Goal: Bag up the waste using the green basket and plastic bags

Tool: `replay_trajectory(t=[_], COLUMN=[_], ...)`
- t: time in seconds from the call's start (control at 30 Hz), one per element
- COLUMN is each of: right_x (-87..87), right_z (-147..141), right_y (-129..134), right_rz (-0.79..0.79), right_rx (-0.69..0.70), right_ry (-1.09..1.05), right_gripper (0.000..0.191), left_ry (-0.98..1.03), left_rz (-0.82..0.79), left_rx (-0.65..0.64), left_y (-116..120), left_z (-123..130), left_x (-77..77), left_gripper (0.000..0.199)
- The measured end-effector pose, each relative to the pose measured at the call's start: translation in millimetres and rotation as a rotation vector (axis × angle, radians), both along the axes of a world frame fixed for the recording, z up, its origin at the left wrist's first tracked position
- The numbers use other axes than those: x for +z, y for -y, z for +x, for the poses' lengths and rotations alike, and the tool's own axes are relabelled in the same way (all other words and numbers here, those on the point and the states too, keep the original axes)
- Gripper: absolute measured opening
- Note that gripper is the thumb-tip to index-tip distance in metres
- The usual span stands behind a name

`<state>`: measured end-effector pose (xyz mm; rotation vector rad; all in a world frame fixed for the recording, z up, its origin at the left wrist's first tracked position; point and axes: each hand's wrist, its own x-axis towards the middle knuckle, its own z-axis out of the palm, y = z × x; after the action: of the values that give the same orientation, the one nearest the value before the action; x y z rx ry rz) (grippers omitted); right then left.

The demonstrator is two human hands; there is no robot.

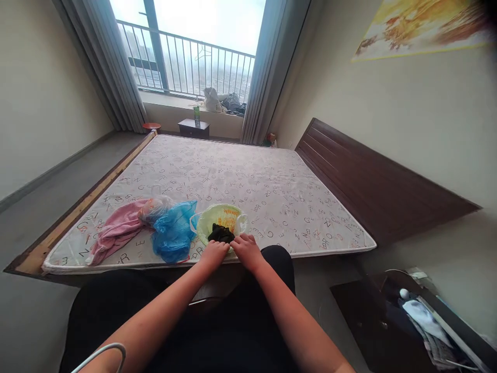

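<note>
Both hands meet at the near rim of a pale green, round tub (204, 220) with orange print inside, at the mattress edge. White, handle-like loops of plastic stand out at its two sides. A crumpled black plastic bag (220, 233) lies in the tub's near part. My left hand (215, 255) has its fingers closed at the bag's lower edge. Close beside it, my right hand (247, 250) is closed on the bag's right end; its fingertips are partly hidden. Left of the tub lie a blue plastic bag (174, 230), a clear plastic bag (155, 207) and a pink cloth (118, 230).
The letter-patterned mattress (233, 171) spreads out ahead, with a brown headboard (361, 181) on its right. A dark bedside cabinet (361, 311) holding several items stands low at right. Another small cabinet (194, 129) bears a green container (196, 115) by the window.
</note>
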<state>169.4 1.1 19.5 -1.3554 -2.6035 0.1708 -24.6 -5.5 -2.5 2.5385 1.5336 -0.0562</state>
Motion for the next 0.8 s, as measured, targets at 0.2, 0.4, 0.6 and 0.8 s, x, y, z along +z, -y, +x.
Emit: replay_trajectory(t=[0.2, 0.4, 0.6, 0.8], right_x=[-12.3, -27.4, -17.9, -32.4], right_z=[7, -1, -10, -19], right_y=[-9, -15, -4, 2], right_rz=[-0.229, -0.498, -0.421, -0.509], right_rx=[-0.583, -0.758, -0.762, -0.826], right_ry=[-0.392, -0.569, -0.715, -0.848], right_gripper=[0.027, 0.024, 0.029, 0.024], left_ry=[-0.012, -0.009, 0.002, 0.008], left_rz=[-0.013, -0.041, -0.075, -0.124], left_rx=[0.048, 0.063, 0.097, 0.13], left_y=[-1, 3, -5, -7], left_z=[10, 27, 37, 40], left_x=[3.3, 1.6, 5.4, 13.1], left_gripper=[0.025, 0.028, 0.029, 0.031])
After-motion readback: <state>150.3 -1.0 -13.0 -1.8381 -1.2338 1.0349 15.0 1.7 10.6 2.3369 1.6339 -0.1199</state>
